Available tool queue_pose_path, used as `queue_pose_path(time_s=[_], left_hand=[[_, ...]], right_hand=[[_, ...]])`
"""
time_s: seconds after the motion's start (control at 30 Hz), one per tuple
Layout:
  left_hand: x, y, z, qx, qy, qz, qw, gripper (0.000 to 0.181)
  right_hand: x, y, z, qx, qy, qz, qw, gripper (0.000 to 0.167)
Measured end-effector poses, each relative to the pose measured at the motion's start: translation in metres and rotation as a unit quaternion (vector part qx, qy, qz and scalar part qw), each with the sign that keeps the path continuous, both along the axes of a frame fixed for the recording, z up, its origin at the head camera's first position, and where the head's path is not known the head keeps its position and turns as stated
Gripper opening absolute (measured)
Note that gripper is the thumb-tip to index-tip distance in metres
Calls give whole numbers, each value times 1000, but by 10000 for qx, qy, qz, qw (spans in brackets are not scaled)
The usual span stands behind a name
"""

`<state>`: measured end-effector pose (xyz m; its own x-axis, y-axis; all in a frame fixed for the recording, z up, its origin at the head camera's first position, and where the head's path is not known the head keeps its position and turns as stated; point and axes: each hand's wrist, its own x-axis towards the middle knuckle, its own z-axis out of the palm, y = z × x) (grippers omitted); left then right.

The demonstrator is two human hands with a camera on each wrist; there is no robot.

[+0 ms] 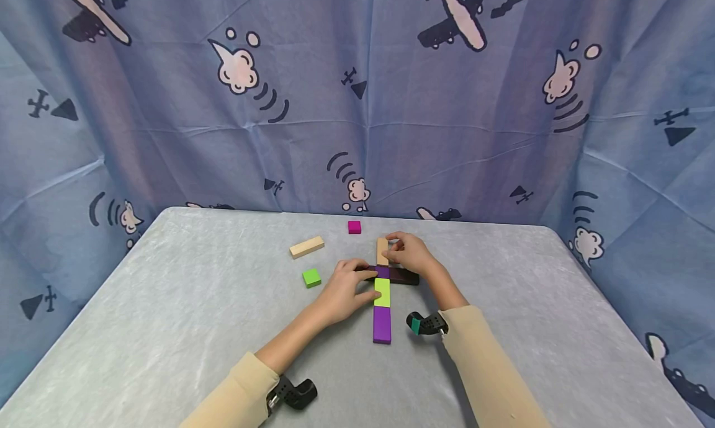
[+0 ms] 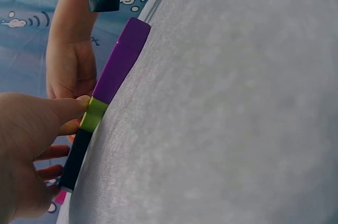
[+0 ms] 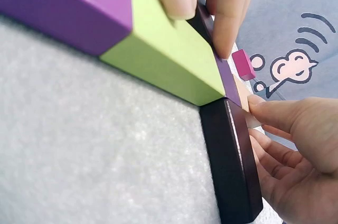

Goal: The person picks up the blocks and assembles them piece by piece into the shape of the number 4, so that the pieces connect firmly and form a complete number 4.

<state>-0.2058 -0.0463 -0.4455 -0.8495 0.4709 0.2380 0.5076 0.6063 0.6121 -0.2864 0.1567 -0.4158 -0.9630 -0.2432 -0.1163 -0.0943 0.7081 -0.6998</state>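
Note:
A cross of blocks lies on the table. Its stem has a purple block (image 1: 382, 325), a lime block (image 1: 382, 293), a small dark purple block (image 1: 382, 271) and a plain wooden block (image 1: 382, 252). Black blocks (image 1: 404, 276) reach out on both sides. My left hand (image 1: 342, 294) rests its thumb on the lime block and a fingertip on the small purple one. At the far end, my right hand (image 1: 412, 254) pinches the wooden block between thumb and fingers. In the right wrist view its thumb (image 3: 272, 112) touches that block's side.
Left of the cross lie a loose wooden block (image 1: 306, 247) and a bright green block (image 1: 311, 278). A magenta block (image 1: 354, 227) sits near the table's back edge. Behind the grey-covered table (image 1: 167, 329) hangs a blue curtain (image 1: 313, 105) with airplane prints.

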Motion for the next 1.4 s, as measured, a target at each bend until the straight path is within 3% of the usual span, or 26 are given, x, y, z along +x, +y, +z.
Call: queue_pose_path(time_s=[1.07, 1.4], left_hand=[[-1, 0, 0, 13, 27, -17, 10000, 41], [-1, 0, -1, 56, 38, -21, 10000, 41]], right_hand=[[3, 0, -1, 18, 142, 140, 9998, 47], [2, 0, -1, 38, 15, 38, 10000, 48]])
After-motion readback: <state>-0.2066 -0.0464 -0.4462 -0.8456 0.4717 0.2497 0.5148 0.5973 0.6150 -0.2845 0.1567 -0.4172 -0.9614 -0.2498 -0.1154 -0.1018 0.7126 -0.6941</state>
